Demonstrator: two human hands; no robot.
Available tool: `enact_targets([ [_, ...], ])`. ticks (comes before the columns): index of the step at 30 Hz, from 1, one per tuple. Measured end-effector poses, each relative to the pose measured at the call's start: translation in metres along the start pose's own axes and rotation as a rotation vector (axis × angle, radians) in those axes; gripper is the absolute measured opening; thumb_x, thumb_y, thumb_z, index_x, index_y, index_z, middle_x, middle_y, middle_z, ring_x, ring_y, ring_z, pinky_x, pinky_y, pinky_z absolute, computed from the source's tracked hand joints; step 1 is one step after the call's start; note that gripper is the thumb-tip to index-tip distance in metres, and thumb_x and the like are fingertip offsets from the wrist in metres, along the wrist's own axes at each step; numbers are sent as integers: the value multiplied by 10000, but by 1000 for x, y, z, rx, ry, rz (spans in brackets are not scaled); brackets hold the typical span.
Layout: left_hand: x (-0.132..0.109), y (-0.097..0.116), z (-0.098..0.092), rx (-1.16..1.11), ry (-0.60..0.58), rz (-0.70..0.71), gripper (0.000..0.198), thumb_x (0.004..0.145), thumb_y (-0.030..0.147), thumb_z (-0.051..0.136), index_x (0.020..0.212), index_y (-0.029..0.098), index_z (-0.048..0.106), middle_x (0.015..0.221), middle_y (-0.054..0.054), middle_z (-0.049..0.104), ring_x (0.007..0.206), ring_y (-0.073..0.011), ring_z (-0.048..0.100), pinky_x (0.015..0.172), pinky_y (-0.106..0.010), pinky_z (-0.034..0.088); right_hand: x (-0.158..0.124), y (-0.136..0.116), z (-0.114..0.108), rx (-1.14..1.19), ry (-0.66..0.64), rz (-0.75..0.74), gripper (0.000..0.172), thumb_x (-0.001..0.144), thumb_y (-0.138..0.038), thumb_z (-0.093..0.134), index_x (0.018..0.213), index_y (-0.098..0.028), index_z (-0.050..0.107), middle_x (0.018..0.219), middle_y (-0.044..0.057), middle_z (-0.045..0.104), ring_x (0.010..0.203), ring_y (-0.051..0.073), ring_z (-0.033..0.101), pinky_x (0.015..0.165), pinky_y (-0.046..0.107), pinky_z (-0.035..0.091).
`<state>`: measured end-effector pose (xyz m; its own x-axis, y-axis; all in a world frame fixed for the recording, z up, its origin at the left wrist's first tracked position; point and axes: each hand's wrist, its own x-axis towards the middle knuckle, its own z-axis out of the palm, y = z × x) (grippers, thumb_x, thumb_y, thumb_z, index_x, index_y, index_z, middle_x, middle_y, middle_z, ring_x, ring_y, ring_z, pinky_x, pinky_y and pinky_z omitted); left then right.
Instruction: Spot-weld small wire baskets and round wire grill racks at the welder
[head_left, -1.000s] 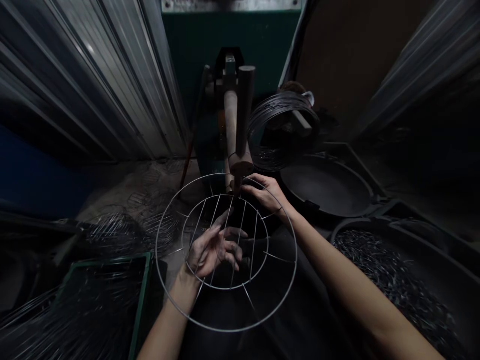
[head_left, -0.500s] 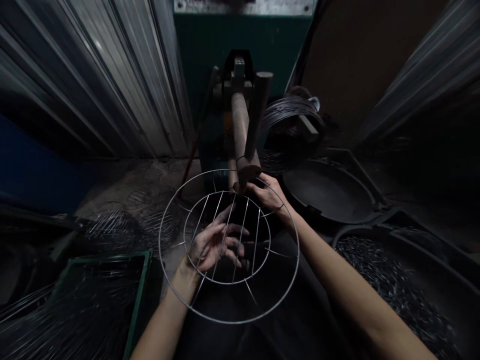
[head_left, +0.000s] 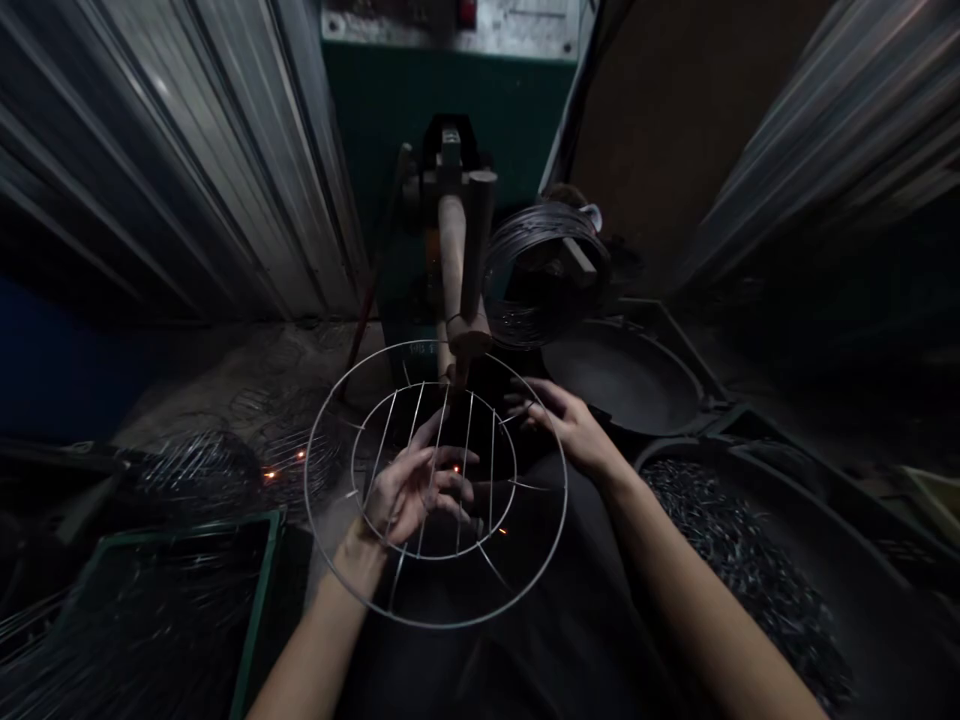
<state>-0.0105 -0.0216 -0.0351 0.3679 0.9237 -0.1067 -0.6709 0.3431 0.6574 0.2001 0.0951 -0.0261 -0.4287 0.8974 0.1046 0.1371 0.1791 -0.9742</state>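
A round wire grill (head_left: 442, 620), two concentric rings with several straight cross wires, lies flat under the arm of a green spot welder (head_left: 459, 250). My left hand (head_left: 412, 490) is beneath the inner ring, fingers spread, supporting the cross wires from below. My right hand (head_left: 566, 420) is at the grill's right side, fingers loosely bent and touching the outer ring near the welder tip. Small orange sparks (head_left: 281, 465) glow on the pile at left.
A coil of dark wire (head_left: 540, 270) stands right of the welder. A dark round pan (head_left: 622, 375) and a tub of short wire pieces (head_left: 742, 560) sit at right. A green crate of wires (head_left: 150, 610) and finished wire grills (head_left: 202, 465) lie at left. Corrugated sheets wall both sides.
My right hand has drawn back from the welder tip to the grill's right rim. Sparks have appeared at left. The view shifted slightly.
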Motion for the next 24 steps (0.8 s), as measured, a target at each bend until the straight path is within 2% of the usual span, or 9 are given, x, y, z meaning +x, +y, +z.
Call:
enact_targets([
  [2, -2, -8, 1, 14, 24, 70, 639, 905, 244, 372, 1444, 329, 39, 1056, -111, 592, 775, -210, 636, 602, -368, 555, -12, -6, 4, -66, -1, -47, 358, 819, -384, 604, 1130, -207, 608, 1059, 68, 652, 921, 205, 623, 787, 332, 511],
  [5, -6, -14, 2, 44, 86, 192, 644, 906, 259, 388, 1441, 340, 40, 1059, -98, 593, 801, -204, 630, 635, -378, 559, -2, -11, 23, -131, 97, -95, 230, 814, -355, 585, 960, -206, 683, 938, 34, 686, 883, 199, 627, 834, 326, 479],
  [8, -8, -13, 1, 64, 125, 247, 646, 896, 265, 414, 1440, 333, 73, 1050, -96, 599, 801, -207, 629, 635, -383, 561, 19, -11, 40, -137, 186, -69, 218, 783, -368, 601, 910, -207, 675, 880, 17, 683, 825, 190, 619, 768, 302, 473],
  [12, -8, -9, -1, 62, 135, 251, 641, 888, 259, 422, 1439, 311, 98, 1044, -110, 599, 780, -216, 633, 607, -392, 563, 25, -10, 45, -194, 267, -54, 226, 744, -413, 635, 767, -191, 598, 740, -5, 621, 676, 153, 551, 628, 260, 428],
  [17, -10, -8, -4, 55, 138, 282, 638, 884, 249, 421, 1438, 303, 108, 1043, -112, 603, 781, -212, 632, 604, -381, 563, 21, -14, 47, -204, 252, -76, 218, 749, -387, 613, 697, -195, 523, 679, -25, 559, 622, 132, 485, 578, 243, 378],
  [24, -4, -1, -7, 40, 146, 285, 676, 860, 264, 463, 1437, 292, 112, 1010, -101, 614, 768, -206, 637, 603, -374, 565, 38, -9, 48, -227, 249, -101, 199, 751, -371, 598, 704, -199, 511, 676, -29, 556, 613, 132, 477, 579, 242, 374],
])
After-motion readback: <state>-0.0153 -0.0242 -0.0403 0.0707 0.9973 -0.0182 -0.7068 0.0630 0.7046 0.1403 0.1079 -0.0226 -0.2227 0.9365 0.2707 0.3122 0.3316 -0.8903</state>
